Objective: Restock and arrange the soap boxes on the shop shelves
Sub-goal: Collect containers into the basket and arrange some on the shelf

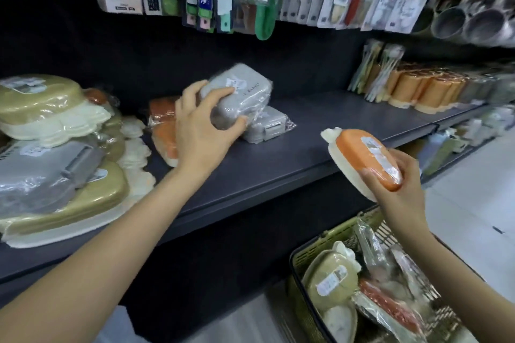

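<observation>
The single head-worn camera (wide-angle, edges bowed) looked forward and down from close range at the dark grey shop shelf [320,147], angled slightly rightward along it.

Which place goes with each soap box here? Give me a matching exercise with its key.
Things:
1. grey soap box
2. orange soap box
3. olive soap box

Places:
A. in the green basket
B. in the right hand, off the shelf
C. in the left hand, above another grey box

Pairs: 1-C, 2-B, 3-A
</observation>
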